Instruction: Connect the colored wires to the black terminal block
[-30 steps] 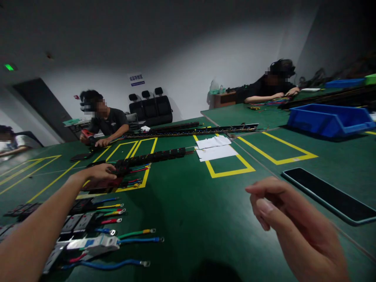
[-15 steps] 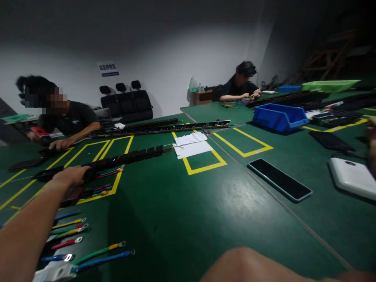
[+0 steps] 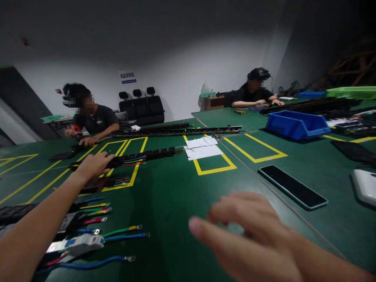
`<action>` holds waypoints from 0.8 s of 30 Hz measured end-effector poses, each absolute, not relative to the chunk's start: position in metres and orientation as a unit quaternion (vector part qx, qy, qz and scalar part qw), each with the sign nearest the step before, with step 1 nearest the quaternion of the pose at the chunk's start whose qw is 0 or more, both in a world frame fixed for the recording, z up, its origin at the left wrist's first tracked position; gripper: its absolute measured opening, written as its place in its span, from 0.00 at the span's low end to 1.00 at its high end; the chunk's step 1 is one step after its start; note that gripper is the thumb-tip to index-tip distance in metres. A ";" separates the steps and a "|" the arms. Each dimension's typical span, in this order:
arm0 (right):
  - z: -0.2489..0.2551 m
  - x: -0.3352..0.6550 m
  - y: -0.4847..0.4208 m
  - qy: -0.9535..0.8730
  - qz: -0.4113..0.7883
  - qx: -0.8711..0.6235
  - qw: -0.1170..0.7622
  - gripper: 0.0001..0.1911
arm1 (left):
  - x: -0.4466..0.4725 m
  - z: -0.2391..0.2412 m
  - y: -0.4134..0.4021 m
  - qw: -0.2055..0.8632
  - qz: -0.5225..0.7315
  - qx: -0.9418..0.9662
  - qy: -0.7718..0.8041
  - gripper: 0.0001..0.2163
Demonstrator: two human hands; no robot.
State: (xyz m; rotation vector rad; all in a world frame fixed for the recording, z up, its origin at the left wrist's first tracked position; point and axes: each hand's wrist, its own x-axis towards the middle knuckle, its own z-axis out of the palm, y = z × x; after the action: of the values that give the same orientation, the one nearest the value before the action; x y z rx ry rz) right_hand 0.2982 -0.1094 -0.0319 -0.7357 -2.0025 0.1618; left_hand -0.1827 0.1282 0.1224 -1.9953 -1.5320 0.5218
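At the left, my left hand (image 3: 94,162) is closed over a long black strip (image 3: 152,154) that lies on the green table. Blue, yellow and red wires with ring ends stick out beside my fingers. My right hand (image 3: 249,231) is in the near foreground, slightly blurred. Its thumb and fingers are apart and curved, and nothing shows between them. Beneath my left forearm lie more wires with metal ring lugs, among them a blue wire (image 3: 126,235) and a white-grey block (image 3: 84,243).
Beyond are white papers (image 3: 204,150), another long strip (image 3: 176,132) and a blue bin (image 3: 296,124). A phone (image 3: 292,187) and a white device (image 3: 366,186) lie to the right. Two co-workers sit across, one holding a red drill (image 3: 76,131).
My right hand has come into fuller view from the bottom edge, its fingers spread. The view has shifted left, and my left hand stays on the black strip.
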 end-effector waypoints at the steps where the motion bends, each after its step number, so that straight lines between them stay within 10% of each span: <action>1: 0.017 0.291 -0.079 -0.834 0.056 -0.292 0.466 0.20 | -0.173 0.128 0.123 0.285 0.179 -0.759 -0.558 0.23; 5: 0.099 0.270 -0.014 -0.811 0.096 -0.363 0.448 0.24 | -0.121 0.145 0.093 0.257 0.138 -0.803 -0.519 0.26; 14: 0.032 0.281 0.024 -0.738 0.190 -0.489 0.424 0.35 | -0.017 0.124 0.013 0.149 -0.008 -0.845 -0.514 0.24; 24: -0.010 0.279 0.043 -0.669 0.343 -0.548 0.368 0.15 | 0.026 0.068 0.005 0.028 -0.042 -0.831 -0.554 0.24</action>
State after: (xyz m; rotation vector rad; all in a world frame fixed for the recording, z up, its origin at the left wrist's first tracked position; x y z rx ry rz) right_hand 0.2786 0.0434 -0.0097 -1.4067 -1.7175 0.8807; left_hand 0.0256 0.0047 0.0682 -2.5643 -1.7099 -0.1307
